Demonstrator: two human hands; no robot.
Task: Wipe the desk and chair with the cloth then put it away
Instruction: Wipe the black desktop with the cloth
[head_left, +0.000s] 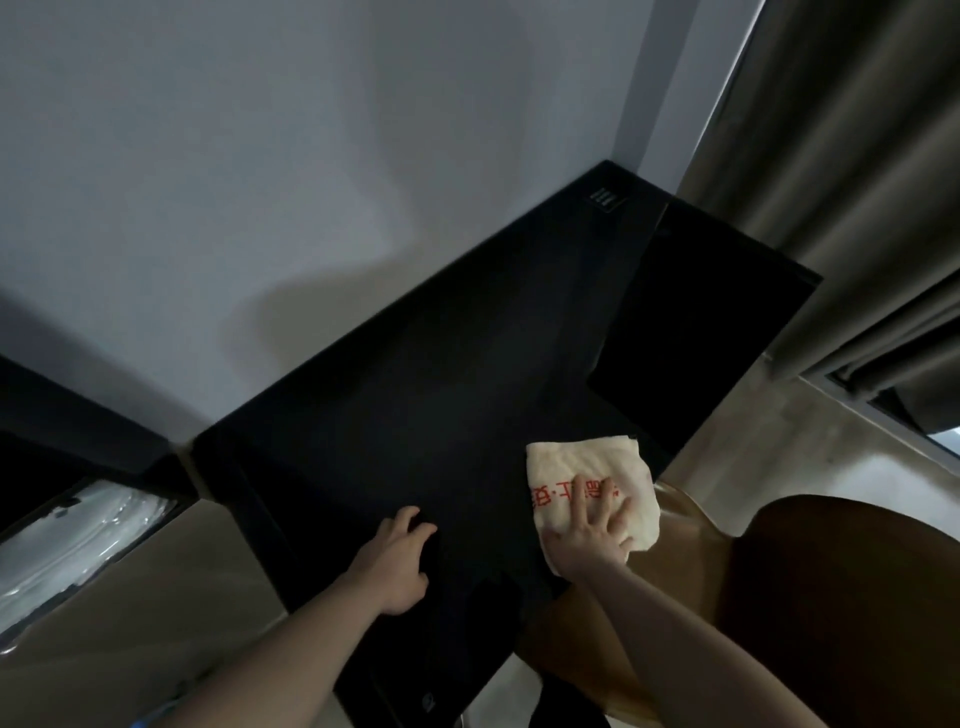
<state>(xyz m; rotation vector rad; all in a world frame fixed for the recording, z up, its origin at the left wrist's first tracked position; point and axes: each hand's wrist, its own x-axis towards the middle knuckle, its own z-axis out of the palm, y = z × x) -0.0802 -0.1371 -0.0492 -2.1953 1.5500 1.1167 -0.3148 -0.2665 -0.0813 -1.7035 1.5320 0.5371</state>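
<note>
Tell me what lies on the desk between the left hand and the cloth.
Nothing shows there: in the head view, only bare black desk separates the left hand from the cloth under the right hand.

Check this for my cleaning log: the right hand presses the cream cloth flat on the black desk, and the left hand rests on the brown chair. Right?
Not quite. The head view shows the left hand resting on the black desk, not the brown chair. The right hand does press the cream cloth flat on the desk.
</note>
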